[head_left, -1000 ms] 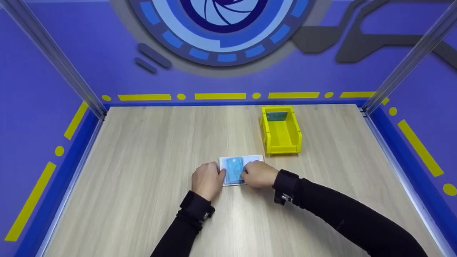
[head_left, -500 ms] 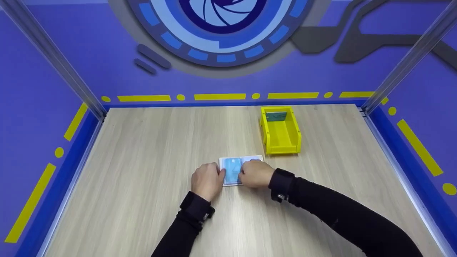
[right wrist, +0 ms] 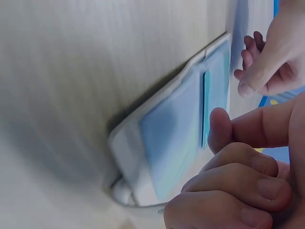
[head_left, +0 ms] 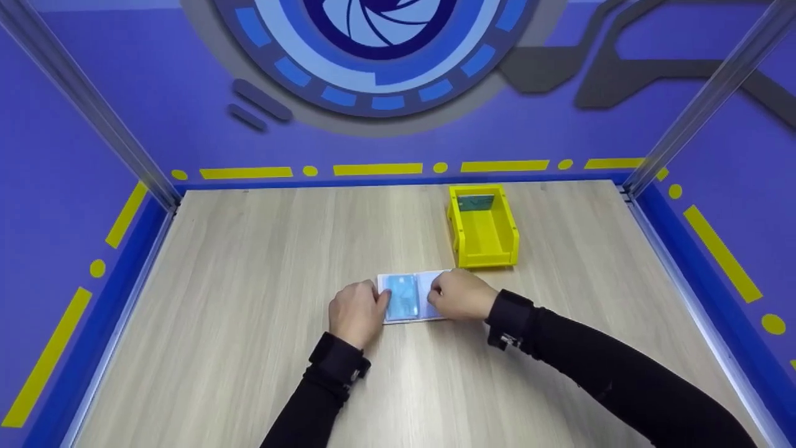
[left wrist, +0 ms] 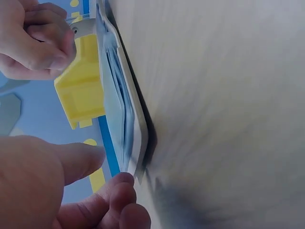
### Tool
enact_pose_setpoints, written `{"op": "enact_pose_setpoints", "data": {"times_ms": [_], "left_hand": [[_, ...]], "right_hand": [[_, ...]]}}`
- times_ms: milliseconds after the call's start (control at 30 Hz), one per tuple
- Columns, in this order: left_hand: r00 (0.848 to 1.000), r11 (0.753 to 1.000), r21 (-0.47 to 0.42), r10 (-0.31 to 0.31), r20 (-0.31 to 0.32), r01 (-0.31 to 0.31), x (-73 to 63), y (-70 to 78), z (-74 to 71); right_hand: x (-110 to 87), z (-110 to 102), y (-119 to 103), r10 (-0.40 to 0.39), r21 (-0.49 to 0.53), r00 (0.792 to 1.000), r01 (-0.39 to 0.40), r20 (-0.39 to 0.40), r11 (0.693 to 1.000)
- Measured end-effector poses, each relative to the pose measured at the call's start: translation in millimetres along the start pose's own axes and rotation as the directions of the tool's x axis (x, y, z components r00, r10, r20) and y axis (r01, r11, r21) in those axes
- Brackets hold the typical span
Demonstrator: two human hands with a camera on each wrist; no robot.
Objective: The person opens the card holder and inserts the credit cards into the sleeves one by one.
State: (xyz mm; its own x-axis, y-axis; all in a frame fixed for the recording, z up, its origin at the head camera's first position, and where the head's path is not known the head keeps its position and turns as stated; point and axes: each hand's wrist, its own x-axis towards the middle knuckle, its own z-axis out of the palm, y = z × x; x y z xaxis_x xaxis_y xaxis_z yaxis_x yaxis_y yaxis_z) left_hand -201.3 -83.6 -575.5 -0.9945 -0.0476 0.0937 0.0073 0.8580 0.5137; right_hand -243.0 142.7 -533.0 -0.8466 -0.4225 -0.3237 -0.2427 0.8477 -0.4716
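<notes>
A small open card holder (head_left: 429, 314) with clear sleeves lies flat on the table, its two halves spread left and right. A light blue card (head_left: 403, 297) sits in the left half; in the right wrist view, the card's edge (right wrist: 205, 109) stands out along the fold. My left hand (head_left: 357, 313) holds the holder's left end, its thumb over the edge and its fingers (left wrist: 125, 183) curled at the corner. Over the right half is my right hand (head_left: 463, 294), fingers (right wrist: 231, 188) curled with nothing between them. The holder's upper right corner is hidden behind it.
A yellow open-front bin (head_left: 484, 258) stands just behind the holder, to the right. A dark green card (head_left: 476, 203) leans against its back wall. Blue panels (head_left: 373, 146) enclose the wooden table (head_left: 261, 261) at the back and sides.
My right hand first moves slightly left with the blue card, then draws back right off it. The card now lies flatter in the left half. My left hand stays at the holder's left end.
</notes>
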Motion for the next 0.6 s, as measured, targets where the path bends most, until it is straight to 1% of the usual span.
{"op": "enact_pose_setpoints", "data": {"times_ms": [133,267,400,600], "left_hand": [[1.0,1.0,0.012,0.026,-0.008,-0.026,1.9,5.3,3.5],[0.999,0.999,0.029,0.036,-0.02,-0.035,2.8,6.6,7.1],[1.0,0.999,0.027,0.022,-0.017,-0.021,2.7,4.9,9.5],[1.0,1.0,0.006,-0.003,-0.002,0.003,4.2,5.5,9.8]], "right_hand": [[-4.6,-6.5,6.6,0.022,0.019,1.0,-0.022,-0.01,1.0],[-7.9,-7.6,13.4,0.001,0.035,1.0,0.0,-0.012,0.999],[-11.3,-6.8,20.1,-0.003,0.043,1.0,0.002,0.006,0.999],[-15.2,-6.8,29.6,0.035,0.047,0.999,-0.036,0.021,0.998]]}}
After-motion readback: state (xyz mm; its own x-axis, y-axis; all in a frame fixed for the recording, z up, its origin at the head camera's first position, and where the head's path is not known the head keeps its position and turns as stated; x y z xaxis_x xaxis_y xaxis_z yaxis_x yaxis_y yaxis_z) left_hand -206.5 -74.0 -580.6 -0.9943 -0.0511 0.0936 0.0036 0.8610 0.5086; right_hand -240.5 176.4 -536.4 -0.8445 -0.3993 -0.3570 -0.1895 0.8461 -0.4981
